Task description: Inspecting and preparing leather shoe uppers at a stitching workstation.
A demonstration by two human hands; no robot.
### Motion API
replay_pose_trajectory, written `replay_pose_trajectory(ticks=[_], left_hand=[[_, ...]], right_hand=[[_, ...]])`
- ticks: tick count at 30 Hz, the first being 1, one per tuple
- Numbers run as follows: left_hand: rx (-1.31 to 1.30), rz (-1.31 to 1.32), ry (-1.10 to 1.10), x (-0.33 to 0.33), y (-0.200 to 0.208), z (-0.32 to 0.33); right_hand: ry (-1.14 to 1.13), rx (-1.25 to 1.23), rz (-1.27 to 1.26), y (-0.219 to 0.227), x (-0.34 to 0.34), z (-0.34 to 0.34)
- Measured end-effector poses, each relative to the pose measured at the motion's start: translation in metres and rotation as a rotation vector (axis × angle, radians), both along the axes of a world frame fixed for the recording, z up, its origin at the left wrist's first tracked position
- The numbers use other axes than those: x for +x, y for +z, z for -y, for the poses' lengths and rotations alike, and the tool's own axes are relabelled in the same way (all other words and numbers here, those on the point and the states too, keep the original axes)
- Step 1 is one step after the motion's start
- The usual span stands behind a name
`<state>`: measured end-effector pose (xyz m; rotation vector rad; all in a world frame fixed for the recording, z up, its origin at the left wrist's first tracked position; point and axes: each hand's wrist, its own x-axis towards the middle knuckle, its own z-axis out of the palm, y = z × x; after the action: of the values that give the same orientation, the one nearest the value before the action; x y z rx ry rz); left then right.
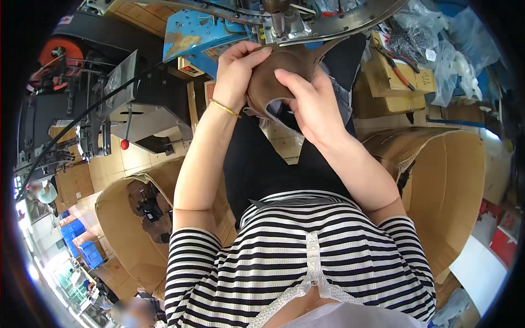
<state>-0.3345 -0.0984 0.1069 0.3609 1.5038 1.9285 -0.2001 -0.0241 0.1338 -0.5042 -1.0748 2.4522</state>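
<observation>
Both my hands are on a brown leather piece that looks like a shoe upper point(266, 82), held above my lap. My left hand point(234, 74) grips its upper left edge, thumb on the outer face and fingers curled round behind. My right hand point(315, 106) clasps the right side, the thumb pressed flat on the brown face and the other fingers hidden inside or behind it. An opening with a pale lining faces me at the lower edge. Right above the piece is the metal head of a machine point(279, 24); I cannot tell whether they touch.
A worn blue machine part point(188, 35) stands behind my left hand. Large cardboard boxes flank me, the left box point(117, 218) with dark brown pieces inside, the right box point(451, 180) beside my elbow. Red-handled pliers point(402, 74) lie on smaller cartons. A red-knobbed lever point(124, 144) juts out at left.
</observation>
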Motion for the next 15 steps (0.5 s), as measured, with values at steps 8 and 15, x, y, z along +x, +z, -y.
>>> replay_pose_trajectory(ticks=[8,15], left_hand=[[-0.006,-0.024,0.055,0.006,0.004,-0.004],[-0.156,-0.455,0.155,0.019,-0.012,0.009]], right_hand=[[0.009,0.025,0.084,0.0,0.003,-0.004],[0.039,0.029,0.064,0.001,0.024,0.003]])
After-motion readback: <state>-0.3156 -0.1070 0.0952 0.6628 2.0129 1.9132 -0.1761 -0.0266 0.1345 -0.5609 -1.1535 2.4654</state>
